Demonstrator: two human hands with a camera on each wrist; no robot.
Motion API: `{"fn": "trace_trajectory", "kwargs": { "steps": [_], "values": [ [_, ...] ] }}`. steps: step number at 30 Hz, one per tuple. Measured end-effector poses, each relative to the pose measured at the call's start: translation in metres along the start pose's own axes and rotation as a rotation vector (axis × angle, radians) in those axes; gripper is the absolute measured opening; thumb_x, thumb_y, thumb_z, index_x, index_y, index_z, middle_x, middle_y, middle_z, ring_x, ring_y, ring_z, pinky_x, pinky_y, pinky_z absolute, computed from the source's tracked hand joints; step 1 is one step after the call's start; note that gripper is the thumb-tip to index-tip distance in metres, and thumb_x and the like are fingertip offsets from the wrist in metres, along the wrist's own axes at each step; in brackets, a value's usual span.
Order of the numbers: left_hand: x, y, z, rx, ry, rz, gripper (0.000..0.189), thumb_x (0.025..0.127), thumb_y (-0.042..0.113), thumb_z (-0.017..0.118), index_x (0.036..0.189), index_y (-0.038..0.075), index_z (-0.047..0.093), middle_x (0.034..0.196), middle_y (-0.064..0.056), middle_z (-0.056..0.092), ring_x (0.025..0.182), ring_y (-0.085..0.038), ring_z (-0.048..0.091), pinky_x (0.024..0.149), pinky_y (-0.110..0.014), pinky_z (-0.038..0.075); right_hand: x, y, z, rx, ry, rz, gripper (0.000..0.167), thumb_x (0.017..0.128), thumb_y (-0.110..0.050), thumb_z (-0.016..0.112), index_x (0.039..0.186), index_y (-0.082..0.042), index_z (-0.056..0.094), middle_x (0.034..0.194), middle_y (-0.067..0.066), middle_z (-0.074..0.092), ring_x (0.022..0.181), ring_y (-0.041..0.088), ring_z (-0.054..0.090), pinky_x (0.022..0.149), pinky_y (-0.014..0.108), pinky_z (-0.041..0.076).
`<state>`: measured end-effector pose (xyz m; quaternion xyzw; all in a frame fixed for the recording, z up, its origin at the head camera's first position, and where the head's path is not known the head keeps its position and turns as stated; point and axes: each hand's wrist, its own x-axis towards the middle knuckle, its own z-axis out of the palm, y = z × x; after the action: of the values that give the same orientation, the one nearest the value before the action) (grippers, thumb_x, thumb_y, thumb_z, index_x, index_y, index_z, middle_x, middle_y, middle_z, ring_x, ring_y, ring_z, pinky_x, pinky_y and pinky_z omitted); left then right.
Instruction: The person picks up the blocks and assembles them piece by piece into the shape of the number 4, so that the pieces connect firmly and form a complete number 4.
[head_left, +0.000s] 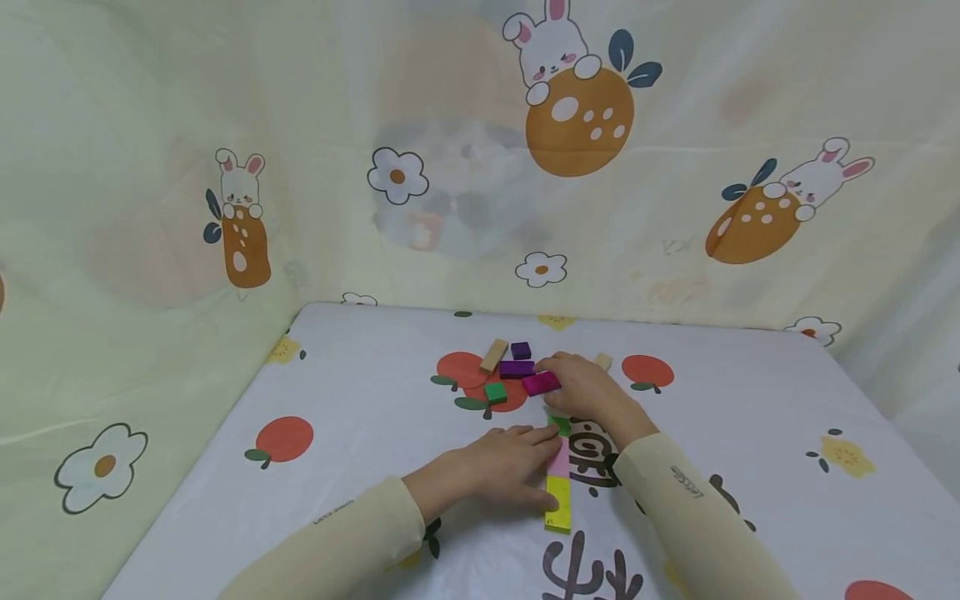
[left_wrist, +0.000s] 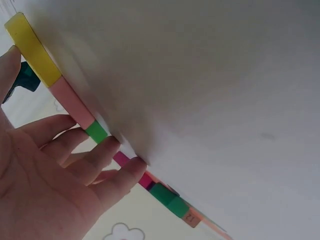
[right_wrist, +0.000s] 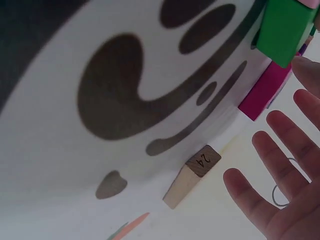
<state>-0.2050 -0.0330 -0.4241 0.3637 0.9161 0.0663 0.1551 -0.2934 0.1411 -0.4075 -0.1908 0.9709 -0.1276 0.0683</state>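
A row of wooden blocks lies on the table: a yellow block [head_left: 557, 512], a pink block [head_left: 559, 460] and a green block [head_left: 559, 426] end to end. My left hand [head_left: 498, 467] rests along the row's left side, thumb at the yellow block and fingertips by the green one. Its fingers are extended in the left wrist view. My right hand [head_left: 588, 392] reaches beyond the row's far end, fingers spread and nearly straight. Its thumb and index finger are at a magenta block [head_left: 541, 383]; whether they touch it is unclear. Partly behind that hand lies a plain wooden block [head_left: 603, 362].
Left of my right hand lie a purple block [head_left: 517, 369], a smaller dark purple block [head_left: 521, 350], another green block [head_left: 495, 392] and a plain wooden block [head_left: 493, 355]. The table [head_left: 375, 375] wears a printed cloth. A patterned curtain [head_left: 450, 242] hangs behind it.
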Motion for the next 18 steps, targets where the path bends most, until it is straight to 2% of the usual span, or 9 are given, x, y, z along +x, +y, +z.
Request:
{"fn": "trace_trajectory", "kwargs": {
  "steps": [8, 13, 18],
  "values": [
    [0.0004, 0.0002, 0.001, -0.004, -0.004, -0.003, 0.085, 0.093, 0.06, 0.067, 0.163, 0.024, 0.034, 0.171, 0.007, 0.028, 0.155, -0.025, 0.034, 0.12, -0.056, 0.036, 0.0034, 0.0042, 0.0067, 0.08, -0.018, 0.014, 0.045, 0.091, -0.01, 0.071, 0.136, -0.008, 0.066, 0.136, 0.015, 0.066, 0.126, 0.035, 0.06, 0.11, 0.055, 0.047],
    [0.0015, -0.0004, 0.0023, -0.003, -0.006, -0.007, 0.086, 0.093, 0.061, 0.067, 0.163, 0.024, 0.034, 0.171, 0.007, 0.028, 0.155, -0.025, 0.034, 0.12, -0.057, 0.035, 0.0048, 0.0048, 0.0076, 0.057, -0.014, 0.013, 0.041, 0.091, -0.01, 0.07, 0.133, -0.008, 0.068, 0.131, 0.014, 0.067, 0.12, 0.033, 0.06, 0.108, 0.053, 0.049],
    [0.0022, -0.0006, 0.0028, 0.0, -0.006, -0.009, 0.086, 0.093, 0.061, 0.066, 0.163, 0.024, 0.034, 0.171, 0.007, 0.028, 0.155, -0.025, 0.034, 0.121, -0.056, 0.035, 0.0065, 0.004, 0.0066, 0.015, -0.011, -0.003, 0.035, 0.091, -0.01, 0.07, 0.125, -0.009, 0.071, 0.12, 0.011, 0.068, 0.111, 0.03, 0.059, 0.104, 0.051, 0.052]
  ]
}}
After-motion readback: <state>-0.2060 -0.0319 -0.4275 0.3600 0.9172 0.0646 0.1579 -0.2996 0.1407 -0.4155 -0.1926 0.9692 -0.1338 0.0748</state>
